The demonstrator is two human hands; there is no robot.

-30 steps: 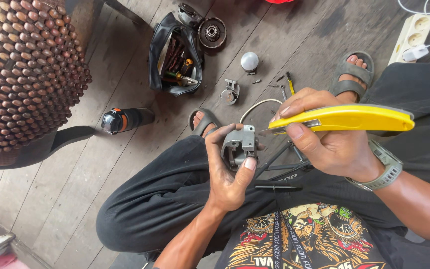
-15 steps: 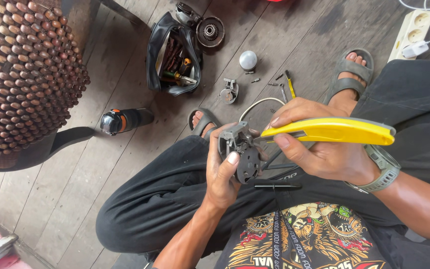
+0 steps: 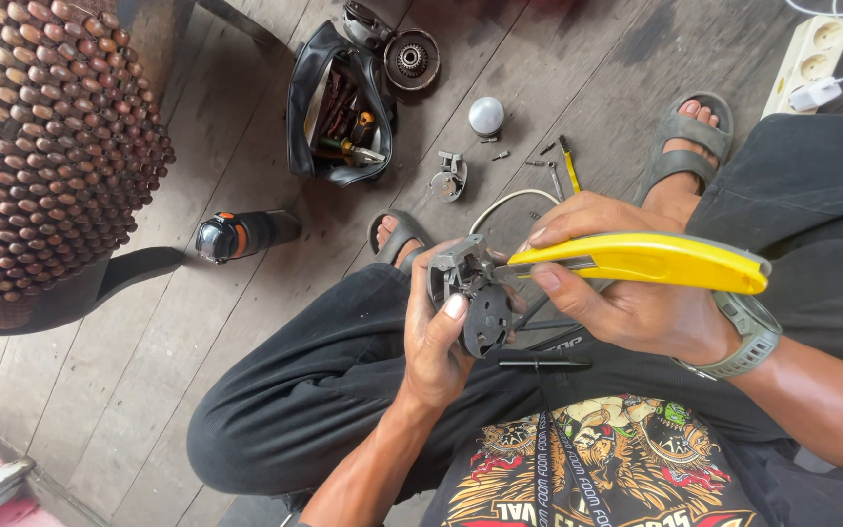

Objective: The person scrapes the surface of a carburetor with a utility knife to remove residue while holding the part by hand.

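Observation:
My left hand grips a small dark grey motor housing part above my lap. My right hand holds a yellow utility knife, its tip pressed against the top of that part. A black screwdriver lies across my black trousers just below both hands. A white cable curves on the floor behind the part.
On the wooden floor lie an open black tool bag, a gear disc, a silver round cap, a small metal bracket, loose screws, a black and orange tool body and a white power strip. A beaded seat stands at left.
The knife has come down and left until its tip meets the part. My left hand has turned the part and lowered it slightly.

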